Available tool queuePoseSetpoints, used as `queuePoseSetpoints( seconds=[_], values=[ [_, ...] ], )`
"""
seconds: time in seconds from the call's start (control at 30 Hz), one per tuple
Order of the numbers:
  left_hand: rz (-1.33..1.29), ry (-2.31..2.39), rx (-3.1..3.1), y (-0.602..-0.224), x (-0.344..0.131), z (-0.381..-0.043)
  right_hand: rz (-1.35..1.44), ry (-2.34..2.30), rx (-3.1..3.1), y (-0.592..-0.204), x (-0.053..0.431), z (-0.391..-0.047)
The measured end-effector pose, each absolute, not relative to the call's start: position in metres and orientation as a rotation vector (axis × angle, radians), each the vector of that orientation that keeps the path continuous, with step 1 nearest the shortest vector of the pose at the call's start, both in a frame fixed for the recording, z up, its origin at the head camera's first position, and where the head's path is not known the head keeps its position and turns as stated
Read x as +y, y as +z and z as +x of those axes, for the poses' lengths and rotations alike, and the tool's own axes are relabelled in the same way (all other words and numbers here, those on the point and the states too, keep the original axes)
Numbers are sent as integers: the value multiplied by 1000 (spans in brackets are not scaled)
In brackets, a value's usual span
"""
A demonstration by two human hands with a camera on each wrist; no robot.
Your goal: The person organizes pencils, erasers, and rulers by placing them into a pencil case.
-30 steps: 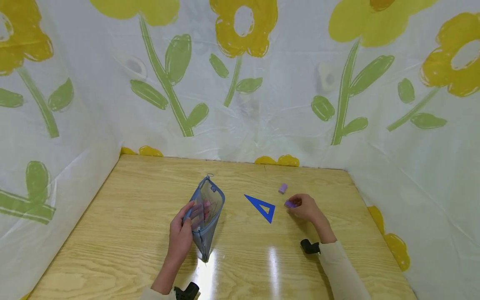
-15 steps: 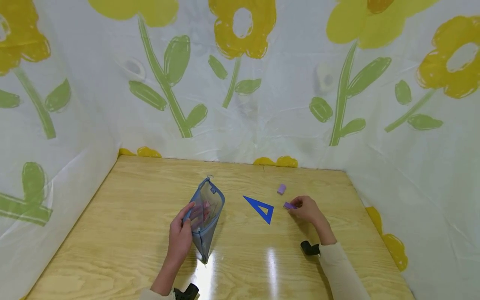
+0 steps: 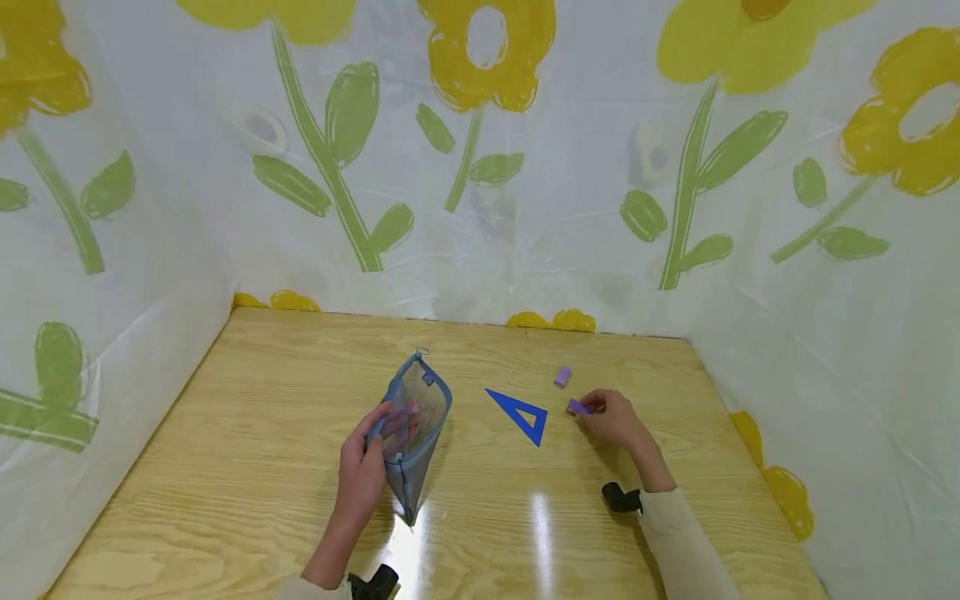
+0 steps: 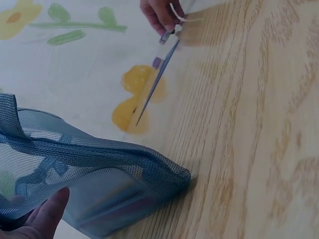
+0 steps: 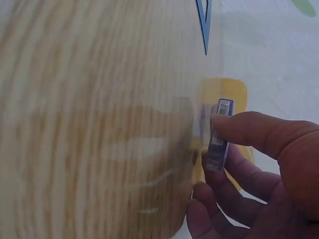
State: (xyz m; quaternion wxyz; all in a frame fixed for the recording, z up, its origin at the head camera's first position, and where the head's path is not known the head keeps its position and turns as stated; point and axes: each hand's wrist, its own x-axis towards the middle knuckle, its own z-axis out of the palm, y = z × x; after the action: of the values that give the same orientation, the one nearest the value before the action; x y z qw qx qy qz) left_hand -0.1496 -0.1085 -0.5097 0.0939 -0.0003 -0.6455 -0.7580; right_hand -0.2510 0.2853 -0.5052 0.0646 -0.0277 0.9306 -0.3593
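Note:
My left hand (image 3: 362, 471) grips the near-left side of a blue mesh zip pencil case (image 3: 411, 483), its mouth spread apart. Pinkish items show inside through the mesh. In the left wrist view the thumb lies on the pencil case (image 4: 124, 164). To the right, my right hand (image 3: 617, 417) pinches a small purple eraser (image 3: 576, 407) between thumb and fingers, close over the table. A barcode shows on the eraser (image 5: 224, 106) in the right wrist view. A second purple eraser (image 3: 562, 377) lies just beyond that hand. Between the hands lies a blue set square (image 3: 510, 406).
The wooden table (image 3: 300, 400) is enclosed at the back and sides by a white cloth (image 3: 562, 267) printed with yellow flowers. Black camera mounts sit at the left wrist (image 3: 375, 581) and right wrist (image 3: 621, 497).
The pinched eraser has turned slightly and more of it shows past the right fingertips than a second ago. The left hand and pencil case stay in place.

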Motion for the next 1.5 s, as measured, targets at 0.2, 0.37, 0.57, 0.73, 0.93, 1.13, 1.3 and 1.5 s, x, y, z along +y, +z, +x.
queuePoseSetpoints(
  seconds=[0.2,0.37,0.57,0.73,0.93,1.13,1.3,1.5],
  values=[
    [-26,-2255,-1893,-511,-109,-151,-121,-1105,2799,-506,282,-253],
    [-8,-2217,-1928,-510,-111,-152,-149,-1151,2807,-506,279,-255],
    [-15,-2253,-1888,-511,-112,-151,-194,-1207,2791,-505,273,-253],
    [-9,-2243,-1898,-511,-111,-151,-224,-1250,2795,-500,266,-249],
    [24,-2232,-1936,-510,-112,-150,-292,-1323,2797,-499,260,-249],
    [38,-2213,-1965,-508,-112,-148,-334,-1377,2772,-501,249,-248],
    [24,-2209,-1958,-506,-112,-148,-396,-1451,2735,-502,239,-245],
    [32,-2177,-1992,-506,-111,-147,-475,-1489,2720,-501,228,-242]
  ],
)
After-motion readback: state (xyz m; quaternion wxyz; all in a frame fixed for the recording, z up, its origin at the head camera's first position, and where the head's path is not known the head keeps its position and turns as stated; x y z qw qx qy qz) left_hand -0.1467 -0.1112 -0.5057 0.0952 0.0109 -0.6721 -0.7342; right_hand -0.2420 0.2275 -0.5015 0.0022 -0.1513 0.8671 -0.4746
